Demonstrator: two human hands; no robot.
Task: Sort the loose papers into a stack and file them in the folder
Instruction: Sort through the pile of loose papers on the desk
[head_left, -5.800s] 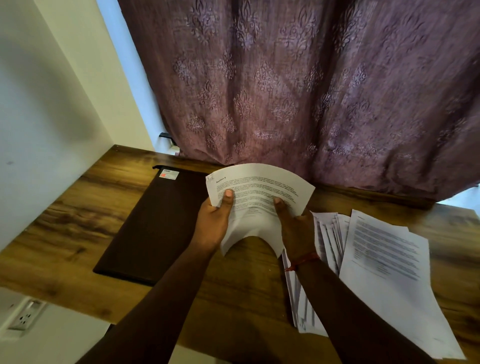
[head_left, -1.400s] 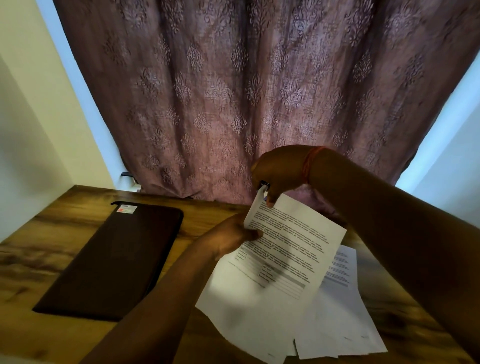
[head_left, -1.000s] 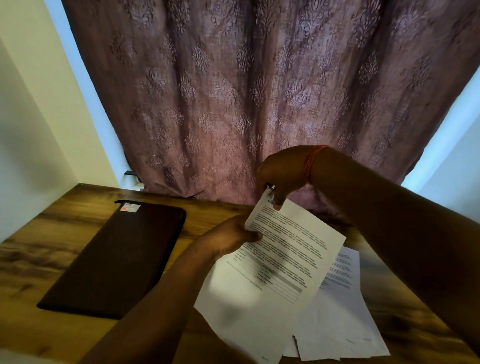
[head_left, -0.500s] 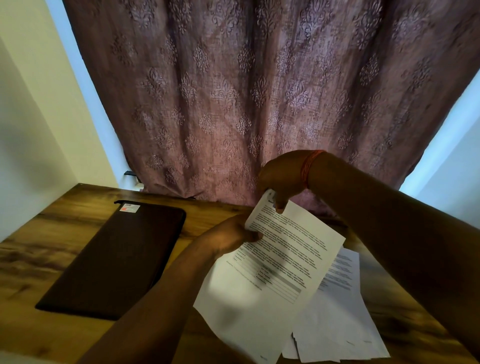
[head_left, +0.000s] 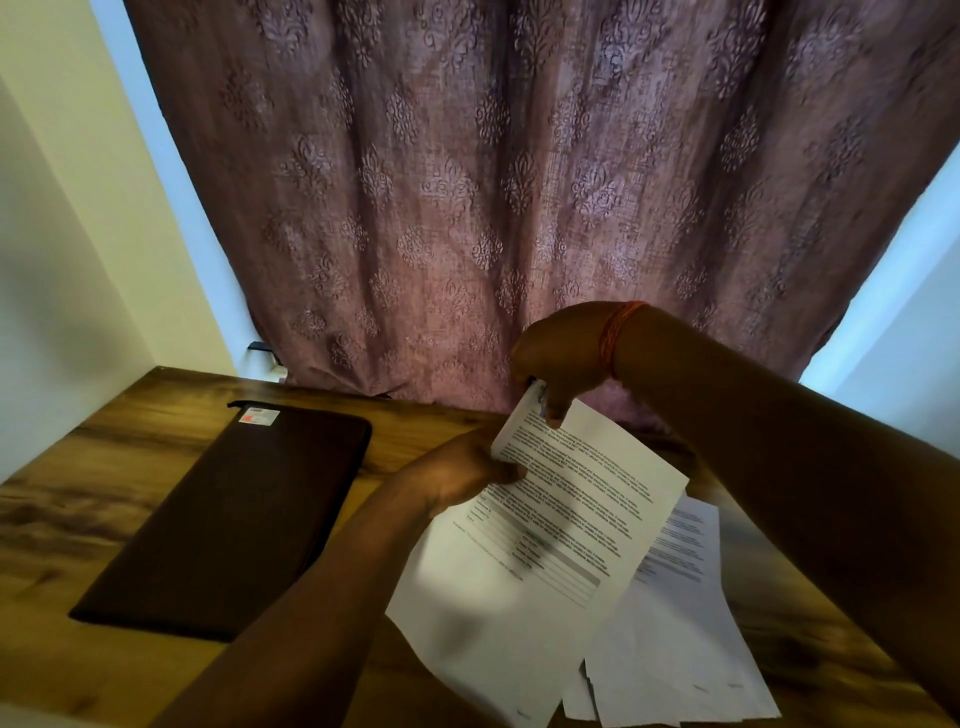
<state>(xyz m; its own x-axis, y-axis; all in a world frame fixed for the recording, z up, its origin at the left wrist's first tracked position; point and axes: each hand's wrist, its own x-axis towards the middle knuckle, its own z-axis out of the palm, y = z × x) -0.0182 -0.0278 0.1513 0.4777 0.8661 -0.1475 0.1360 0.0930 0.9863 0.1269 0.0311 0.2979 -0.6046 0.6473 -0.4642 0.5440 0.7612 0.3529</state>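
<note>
1. The left hand (head_left: 467, 470) grips the left edge of a printed sheet (head_left: 540, 561) held tilted above the wooden desk (head_left: 130, 467).
2. The right hand (head_left: 563, 358), with an orange wrist thread (head_left: 615, 330), pinches the sheet's top corner.
3. More loose papers (head_left: 675, 639) lie beneath.
4. A dark folder (head_left: 234, 519) lies closed at left, before a patterned curtain (head_left: 493, 182).

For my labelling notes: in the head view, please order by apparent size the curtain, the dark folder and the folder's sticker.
1. curtain, largest by far
2. dark folder
3. sticker, smallest
</note>
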